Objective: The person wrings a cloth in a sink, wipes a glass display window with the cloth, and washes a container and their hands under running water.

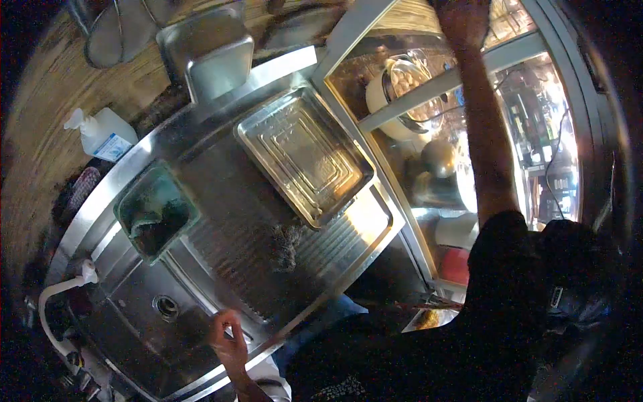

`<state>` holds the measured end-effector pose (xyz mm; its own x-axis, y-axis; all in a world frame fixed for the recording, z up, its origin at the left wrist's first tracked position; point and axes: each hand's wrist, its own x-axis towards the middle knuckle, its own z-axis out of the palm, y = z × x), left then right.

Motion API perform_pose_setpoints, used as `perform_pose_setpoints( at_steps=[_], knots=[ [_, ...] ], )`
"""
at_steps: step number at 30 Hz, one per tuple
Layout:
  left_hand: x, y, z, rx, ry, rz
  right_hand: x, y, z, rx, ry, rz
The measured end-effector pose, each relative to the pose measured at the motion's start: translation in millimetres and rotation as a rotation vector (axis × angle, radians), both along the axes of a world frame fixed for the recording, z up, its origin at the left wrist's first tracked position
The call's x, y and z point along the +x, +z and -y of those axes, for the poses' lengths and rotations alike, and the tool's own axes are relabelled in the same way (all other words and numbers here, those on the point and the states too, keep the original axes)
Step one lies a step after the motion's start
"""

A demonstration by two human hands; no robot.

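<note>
2 in view: L hand (229,338) curls w/ narrow gap nr sink (134,318) edge; R hand (463,23) is up by cabinet (519,51), grip can't tell. Metal tray (307,157) sits on drainboard (221,194).

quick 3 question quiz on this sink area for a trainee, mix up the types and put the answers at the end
1. Which of these sits on the ribbed drainboard?
a) a wooden cutting board
b) a rectangular metal tray
c) a frying pan

2. True or false: the white pump bottle stands outside the sink.

3. Fill in the blank: of the person's two hands, the ____ one is closer to the drain.

Key: 1 b; 2 true; 3 left, as the left hand is by the front edge of the sink.
</note>
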<state>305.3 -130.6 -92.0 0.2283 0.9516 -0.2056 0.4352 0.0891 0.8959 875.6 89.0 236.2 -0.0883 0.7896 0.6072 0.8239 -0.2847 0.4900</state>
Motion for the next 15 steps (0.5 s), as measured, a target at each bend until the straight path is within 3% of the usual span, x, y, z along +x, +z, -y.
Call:
perform_pose_setpoints(
  at_steps=[2,4,5,7,8,12,15],
  knots=[
    [-10.4,-12.4,0.2,-0.030,0.029,0.024,106.8,10.5,-16.6,0.295,0.010,0.504],
    [-17.4,-28.9,8.9,-0.093,0.095,0.043,104.5,-5.9,-15.9,0.257,-0.012,0.548],
    [-6.6,-6.4,-2.8,-0.021,-0.013,-0.071,101.5,-18.1,-18.4,0.237,-0.020,0.568],
    [0.2,-2.9,-5.8,0.008,-0.044,-0.092,101.0,-83.5,-30.7,0.135,-0.278,0.343],
    [1.2,-1.7,-5.3,0.024,-0.054,-0.104,93.5,-121.8,-30.6,0.060,-0.289,0.248],
    [1.8,6.2,0.1,-0.065,-0.007,-0.139,73.6,-285.9,22.4,-0.441,-0.044,-0.116],
    [-14.3,5.5,11.5,-0.205,0.080,-0.174,60.8,-333.4,62.2,-0.721,-0.117,-0.317]
  ],
)
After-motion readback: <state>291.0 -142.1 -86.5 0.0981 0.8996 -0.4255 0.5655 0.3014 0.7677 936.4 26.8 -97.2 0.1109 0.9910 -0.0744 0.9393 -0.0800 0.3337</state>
